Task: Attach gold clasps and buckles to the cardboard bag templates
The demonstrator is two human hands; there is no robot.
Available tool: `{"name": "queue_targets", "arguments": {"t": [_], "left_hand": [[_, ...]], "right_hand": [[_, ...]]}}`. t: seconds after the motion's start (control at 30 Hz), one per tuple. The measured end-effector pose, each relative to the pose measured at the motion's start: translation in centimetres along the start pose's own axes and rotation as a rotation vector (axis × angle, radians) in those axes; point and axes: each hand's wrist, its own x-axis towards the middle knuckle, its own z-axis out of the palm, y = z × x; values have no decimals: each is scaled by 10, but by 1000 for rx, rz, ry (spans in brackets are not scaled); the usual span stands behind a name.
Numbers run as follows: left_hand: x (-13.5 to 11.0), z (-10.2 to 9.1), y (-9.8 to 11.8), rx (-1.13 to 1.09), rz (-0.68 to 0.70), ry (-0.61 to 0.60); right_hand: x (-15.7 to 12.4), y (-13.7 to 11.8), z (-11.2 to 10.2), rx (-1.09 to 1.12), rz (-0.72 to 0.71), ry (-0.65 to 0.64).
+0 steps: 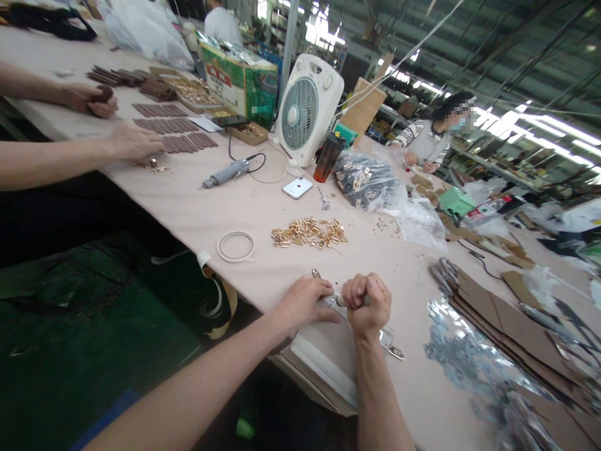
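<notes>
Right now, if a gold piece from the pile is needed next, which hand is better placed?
Probably the left hand, though busy: the gold pile lies straight beyond it, while the right hand is closed around what seems a tool.

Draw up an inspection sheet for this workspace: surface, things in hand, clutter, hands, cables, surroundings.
Surface: pale tabletop, with parts spread along it.
Things in hand: light-tipped tool, mostly hidden; gold metal pieces heaped beyond the hands.
Clutter: phone, tumbler, pale ring.
Hands: right hand closed around the tool; left hand beside its tip, grip unclear.
Cables: dark cord at the gray power tool.
Surroundings: fan; co-worker's hands at left; another person beyond.
</notes>
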Motion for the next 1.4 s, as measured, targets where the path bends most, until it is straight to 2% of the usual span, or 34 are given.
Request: {"name": "queue_targets", "arguments": {"t": [0.1, 0.33, 0.4, 0.47, 0.57, 0.67, 0.8, 0.87, 0.97, 1.03, 1.17, 1.23, 1.33, 1.4], "left_hand": [[-1, 0, 5, 2, 18, 9], [-1, -2, 16, 30, -3, 46], [-1, 0, 14, 52, -15, 39], [-2, 1, 11, 47, -15, 28], [-3, 3, 7, 24, -6, 39], [-4, 7, 3, 41, -17, 47], [-4, 9, 0, 48, -20, 50], [-4, 9, 0, 41, -22, 54], [-4, 8, 1, 25, -23, 49], [-4, 9, 0, 23, -14, 52], [-4, 11, -3, 32, 15, 72], [-5, 10, -2, 35, 0, 83], [-6, 8, 3, 31, -9, 87], [-7, 6, 7, 39, 6, 88]], "right_hand": [[-11, 2, 4, -17, -26, -84], [-24, 25, 7, -460, -127, -166], [-19, 28, 6, -543, -123, -150], [-12, 30, 5, -580, -96, -77], [3, 28, 3, -469, 21, 56], [16, 12, 3, -252, 111, 111], [21, -7, 8, -81, 30, 119], [18, -2, 10, -123, 33, 96], [14, 12, 10, -281, 117, 35], [16, 13, 10, -304, 149, 14], [22, -2, 10, -155, 43, 73], [21, -2, 10, -166, 13, 90], [12, 13, 9, -313, 90, 70], [8, 20, 4, -320, 140, 75]]}}
